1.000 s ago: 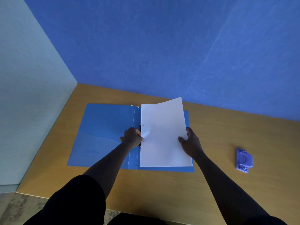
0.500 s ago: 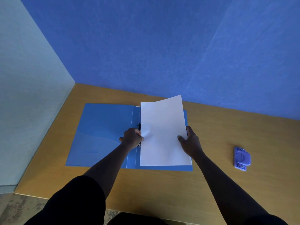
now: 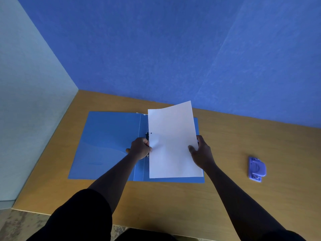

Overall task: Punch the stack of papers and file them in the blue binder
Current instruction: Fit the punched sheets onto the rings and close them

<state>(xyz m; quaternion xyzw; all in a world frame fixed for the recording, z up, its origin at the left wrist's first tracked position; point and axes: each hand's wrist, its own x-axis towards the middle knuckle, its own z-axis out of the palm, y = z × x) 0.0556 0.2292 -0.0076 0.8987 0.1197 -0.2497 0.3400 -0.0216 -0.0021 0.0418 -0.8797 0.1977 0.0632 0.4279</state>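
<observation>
The blue binder (image 3: 107,143) lies open and flat on the wooden desk. A white stack of papers (image 3: 173,141) rests over its right half, far edge lifted, with a punched hole showing near the left edge. My left hand (image 3: 139,148) is curled at the paper's left edge beside the black ring mechanism (image 3: 147,136), pinching the sheets there. My right hand (image 3: 201,152) grips the paper's right edge, thumb on top. The lower part of the ring mechanism is hidden by my left hand.
A purple hole punch (image 3: 256,169) lies on the desk (image 3: 243,140) to the right, apart from the binder. Blue walls stand behind the desk and a pale wall closes its left side. The desk's front edge runs below my arms.
The paper's left edge has settled slightly closer to the ring mechanism. Both hands keep their hold in nearly the same places.
</observation>
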